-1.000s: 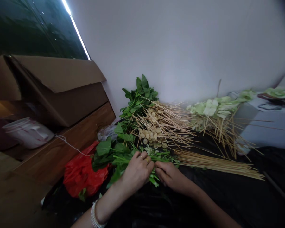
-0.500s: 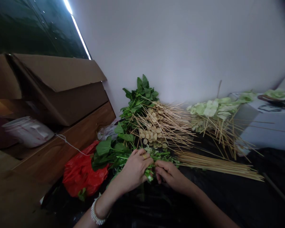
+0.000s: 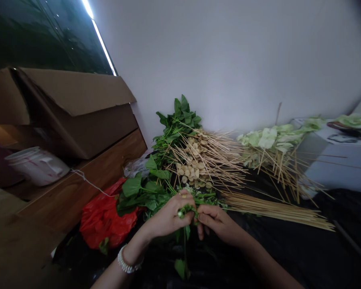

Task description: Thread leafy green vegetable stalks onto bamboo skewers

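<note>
My left hand, with a ring and a beaded bracelet, is closed around a small folded bunch of leafy green stems. Against the right side of that bunch, my right hand has its thumb and forefinger pinched on the greens; the exact grip is partly hidden. A stem with a leaf hangs below the hands. Just behind them lie loose large-leaved greens and cut stems. Bare bamboo skewers lie in a row to the right.
Skewered pale slices are piled behind, beside a heap of greens. Skewered cabbage pieces lie at the back right. A red plastic bag, a white jug and a cardboard box stand left. Black plastic sheeting covers the surface.
The bunch in my left hand has been turned so its folded end faces up, and a leafy stem now dangles below. My right fingers have closed in on the bunch.
</note>
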### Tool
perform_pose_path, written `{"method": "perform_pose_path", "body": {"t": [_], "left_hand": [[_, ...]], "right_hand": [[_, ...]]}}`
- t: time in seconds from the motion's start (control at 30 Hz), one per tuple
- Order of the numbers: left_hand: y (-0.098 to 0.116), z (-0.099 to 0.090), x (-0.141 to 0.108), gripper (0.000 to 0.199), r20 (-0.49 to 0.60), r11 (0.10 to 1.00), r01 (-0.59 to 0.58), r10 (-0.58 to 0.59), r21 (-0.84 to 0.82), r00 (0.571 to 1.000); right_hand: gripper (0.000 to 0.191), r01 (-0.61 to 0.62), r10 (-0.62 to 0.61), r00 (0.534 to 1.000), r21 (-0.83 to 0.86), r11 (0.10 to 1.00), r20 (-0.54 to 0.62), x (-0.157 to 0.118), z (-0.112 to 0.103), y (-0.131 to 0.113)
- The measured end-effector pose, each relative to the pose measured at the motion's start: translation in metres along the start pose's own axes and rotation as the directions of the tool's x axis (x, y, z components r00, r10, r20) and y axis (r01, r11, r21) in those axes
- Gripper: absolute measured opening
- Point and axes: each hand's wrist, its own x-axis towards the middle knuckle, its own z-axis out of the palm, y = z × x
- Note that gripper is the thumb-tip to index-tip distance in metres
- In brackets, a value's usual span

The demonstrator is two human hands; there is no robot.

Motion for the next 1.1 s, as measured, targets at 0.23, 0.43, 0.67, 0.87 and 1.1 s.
{"method": "perform_pose_path", "body": {"t": [0.23,0.43,0.67,0.87,1.1], "left_hand": [[0.006,-0.001,0.002,0.016,0.064,0.995,-0.002,-0.005,0.096,0.998],[0.011,0.009,-0.003,0.008,-0.054,0.873,0.102,-0.087,0.477,0.995],[-0.002,0.019,0.009,0.013,-0.291,0.99,0.103,-0.072,0.092,0.954],[-0.03,-0.014,0.0,0.017,-0.509,0.841,0.196,-0.472,-0.504,0.719],[-0.019,-0.083,-0.039,0.008,-0.806,0.864,-0.101,-0.411,-0.494,0.427]], "right_hand": [[0.039,-0.039,0.036,0.997,0.054,0.998,0.062,-0.002,-0.005,0.002],[0.035,-0.019,0.0,0.996,-0.217,0.976,-0.091,0.001,-0.002,-0.002],[0.033,0.116,-0.217,0.951,-0.398,0.91,-0.221,0.003,0.001,-0.001],[0.027,0.134,-0.384,0.877,-0.62,0.773,-0.289,0.002,-0.005,0.003],[0.04,-0.247,-0.443,0.777,-0.865,0.438,-0.446,0.007,-0.047,0.037]]}}
